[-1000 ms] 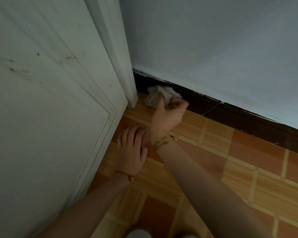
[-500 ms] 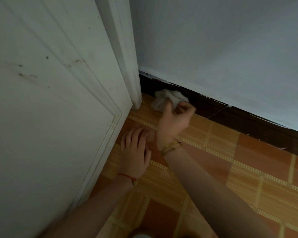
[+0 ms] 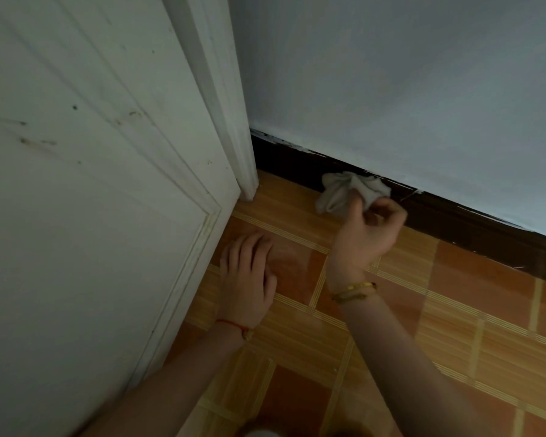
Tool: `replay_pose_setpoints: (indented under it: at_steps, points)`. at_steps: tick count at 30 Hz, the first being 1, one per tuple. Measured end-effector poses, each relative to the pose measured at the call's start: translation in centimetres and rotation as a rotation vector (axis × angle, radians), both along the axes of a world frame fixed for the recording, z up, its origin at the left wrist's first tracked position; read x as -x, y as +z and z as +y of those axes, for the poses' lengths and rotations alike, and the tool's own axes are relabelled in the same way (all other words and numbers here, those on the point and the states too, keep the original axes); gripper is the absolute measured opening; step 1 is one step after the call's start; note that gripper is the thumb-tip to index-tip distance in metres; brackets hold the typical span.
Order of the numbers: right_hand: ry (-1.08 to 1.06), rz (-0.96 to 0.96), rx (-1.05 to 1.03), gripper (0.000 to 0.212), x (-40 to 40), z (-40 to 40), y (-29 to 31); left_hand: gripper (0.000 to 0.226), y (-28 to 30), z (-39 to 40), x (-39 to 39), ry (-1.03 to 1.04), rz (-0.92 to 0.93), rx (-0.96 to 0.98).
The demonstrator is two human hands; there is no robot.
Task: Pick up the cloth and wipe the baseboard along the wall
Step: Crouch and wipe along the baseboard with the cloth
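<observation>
The right hand (image 3: 364, 234) grips a bunched white cloth (image 3: 349, 192), thumb and curled fingers closed round its near end, w/ the rest of the fabric fanning out past the fingertips. The cloth is pressed against the dark brown baseboard (image 3: 473, 219) at the foot of the pale wall (image 3: 391, 89), its lower edge touching the floor (image 3: 454, 326) (the upper folds reach about to the top edge of the baseboard, where white paint smears show). It sits partway along the baseboard, to the right of the white door frame (image 3: 230, 121), not in the corner itself.

The left hand (image 3: 248, 279) holds nothing: it lies flat, palm down, fingers together and pointing away from the person, on an orange tile just beside the white panelled door (image 3: 76, 216). A thin red string bracelet (image 3: 234, 325) circles the left wrist; gold-coloured bangles (image 3: 353, 291) circle the right wrist. Both forearms are bare and reach in from the bottom of the view, right arm crossing over more of the floor than the left.

Floor is orange-brown tiles w/ lighter striped bands between them. Lighting is dim, so fine dirt on the baseboard can't be made out.
</observation>
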State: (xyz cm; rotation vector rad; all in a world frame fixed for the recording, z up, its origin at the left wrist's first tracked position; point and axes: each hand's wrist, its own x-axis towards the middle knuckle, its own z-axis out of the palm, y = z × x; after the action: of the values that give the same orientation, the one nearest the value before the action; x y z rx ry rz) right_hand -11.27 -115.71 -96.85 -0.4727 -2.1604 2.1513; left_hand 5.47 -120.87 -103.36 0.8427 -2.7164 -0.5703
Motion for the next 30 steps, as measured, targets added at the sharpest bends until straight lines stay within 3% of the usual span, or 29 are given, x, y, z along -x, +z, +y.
replay_pose_setpoints:
  at_steps: [5,12,23,30]
  points:
    - [-0.006,-0.027,-0.006,0.029,-0.5,-1.0,0.6,0.048,-0.1,0.1,0.1,-0.005,0.003,0.009]
    - [0.173,-0.074,-0.046,0.028,-2.7,-7.8,0.5,0.051,-0.4,-0.1,-0.2,-0.005,-0.018,0.037]
    - [-0.084,0.023,0.020,0.031,1.1,3.6,0.5,0.049,0.0,0.0,0.0,0.000,-0.001,-0.007]
    - [-0.005,-0.037,-0.074,0.031,-0.1,-0.1,-0.8,0.048,-0.1,0.0,0.1,0.002,-0.007,0.007]
